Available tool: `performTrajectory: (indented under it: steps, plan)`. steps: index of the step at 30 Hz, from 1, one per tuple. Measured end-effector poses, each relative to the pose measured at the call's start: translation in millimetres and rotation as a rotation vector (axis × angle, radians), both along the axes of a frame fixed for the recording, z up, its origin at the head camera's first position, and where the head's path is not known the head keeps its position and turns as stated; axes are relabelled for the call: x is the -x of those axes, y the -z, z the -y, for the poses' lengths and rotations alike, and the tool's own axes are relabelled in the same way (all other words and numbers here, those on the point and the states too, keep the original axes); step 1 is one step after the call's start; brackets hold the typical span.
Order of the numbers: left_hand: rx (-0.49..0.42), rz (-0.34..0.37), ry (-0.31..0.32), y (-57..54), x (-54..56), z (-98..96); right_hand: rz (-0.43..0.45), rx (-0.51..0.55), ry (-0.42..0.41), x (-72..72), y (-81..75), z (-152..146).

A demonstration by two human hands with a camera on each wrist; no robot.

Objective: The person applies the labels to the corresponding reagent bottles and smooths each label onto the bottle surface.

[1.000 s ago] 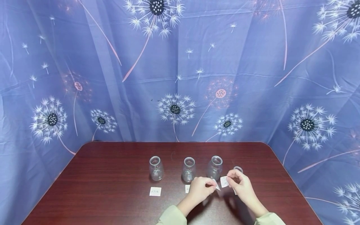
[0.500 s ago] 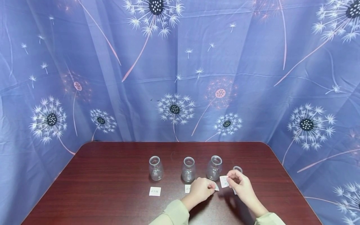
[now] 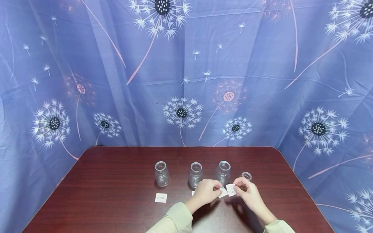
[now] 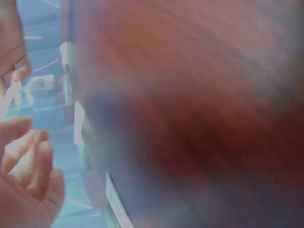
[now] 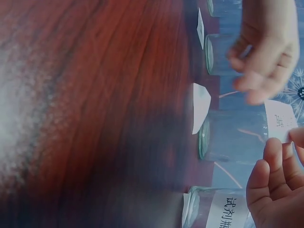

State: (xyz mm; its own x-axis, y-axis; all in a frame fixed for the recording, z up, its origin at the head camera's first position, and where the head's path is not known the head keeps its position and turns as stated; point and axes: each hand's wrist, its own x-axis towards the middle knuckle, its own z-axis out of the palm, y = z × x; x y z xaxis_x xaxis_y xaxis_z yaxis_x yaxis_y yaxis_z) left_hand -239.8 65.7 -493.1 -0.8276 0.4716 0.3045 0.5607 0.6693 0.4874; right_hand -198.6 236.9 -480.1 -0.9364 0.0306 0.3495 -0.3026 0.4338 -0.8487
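By the right grip [image 3: 250, 194], thumb and fingertips closed, a white label [image 3: 231, 190] is pinched above the desk [image 3: 116, 181]; the left grip [image 3: 206, 191], fingers loosely bent and nothing seen held, is placed just beside. Below, a bent paper piece [image 5: 201, 109] is seen near one jar [image 5: 232, 135], flanked by a labelled jar [image 5: 194, 211].

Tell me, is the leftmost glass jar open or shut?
Open: the head view shows no lid on the leftmost glass jar, just its bare round rim.
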Motion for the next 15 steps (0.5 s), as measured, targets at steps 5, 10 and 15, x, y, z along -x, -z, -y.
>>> performTrajectory:
  steps: [5,10,15]
  plan:
    - [-0.2,-0.001,0.07,-8.2,3.6,-1.7,0.0,-0.047,-0.028,-2.3,-6.3,3.4]
    - [-0.19,0.005,0.128,-13.4,-0.2,-3.2,-0.058,-0.106,-0.072,-11.0,-22.1,11.9]
    - [-0.143,0.001,0.145,-10.2,-3.2,-3.5,-0.122,-0.133,-0.164,-10.6,-17.1,11.9]
